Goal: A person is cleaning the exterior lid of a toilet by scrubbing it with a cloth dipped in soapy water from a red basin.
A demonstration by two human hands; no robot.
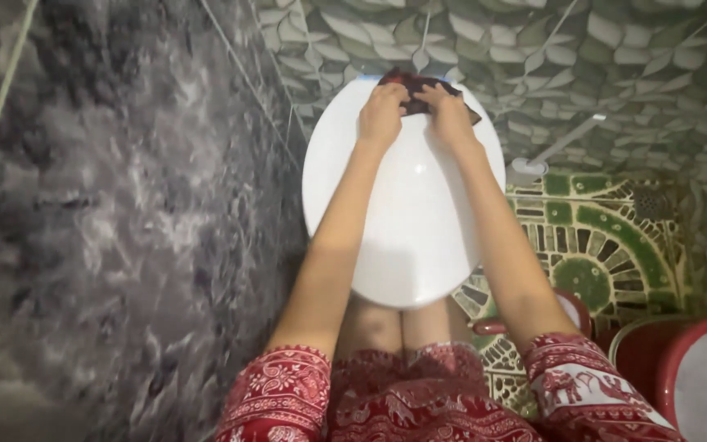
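Note:
A white oval toilet lid [419, 221] lies closed below me, seen from above. At its far end sits a dark red cloth [409, 82], bunched under both hands. My left hand [381, 113] presses on the cloth's left part with fingers curled over it. My right hand [448, 115] grips the cloth's right part, beside the left hand. Both arms reach straight out over the lid. My red patterned sleeves and clothing fill the bottom of the view.
A dark marbled wall [108, 229] runs close along the left. Green leaf-patterned tiles [615, 74] cover the far wall, with mosaic floor [607, 237] at right. A white hose fitting [533, 164] lies beside the toilet. Red buckets [681, 360] stand at the lower right.

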